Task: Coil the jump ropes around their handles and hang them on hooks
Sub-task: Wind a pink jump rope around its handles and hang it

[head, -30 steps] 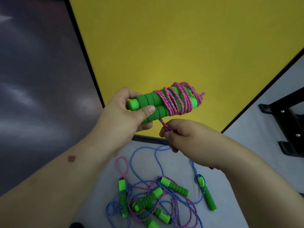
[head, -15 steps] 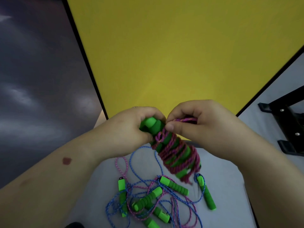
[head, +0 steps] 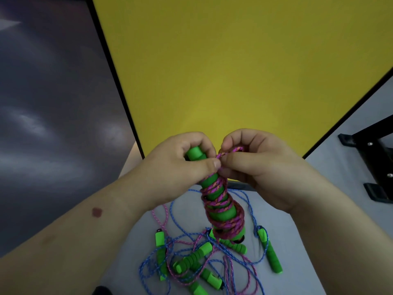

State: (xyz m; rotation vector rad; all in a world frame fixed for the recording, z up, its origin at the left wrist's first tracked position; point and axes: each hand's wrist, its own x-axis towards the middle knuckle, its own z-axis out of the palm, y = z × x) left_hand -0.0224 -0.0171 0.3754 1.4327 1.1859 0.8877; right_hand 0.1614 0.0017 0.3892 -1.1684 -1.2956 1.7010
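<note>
A yellow panel [head: 234, 71] with a black edge stands upright behind a pale grey surface [head: 191, 211]. Dark grey flooring [head: 46, 103] lies left of it. A black metal frame [head: 376, 167] with bolts sits at the right.

two bare forearms, no sleeves, no watch or rings seen. small round dark-red mark on left forearm [head: 97, 212]. left hand [head: 176, 167] and right hand [head: 261, 167] ungloved, short plain fingernails, rounded fingers [head: 238, 137].
</note>
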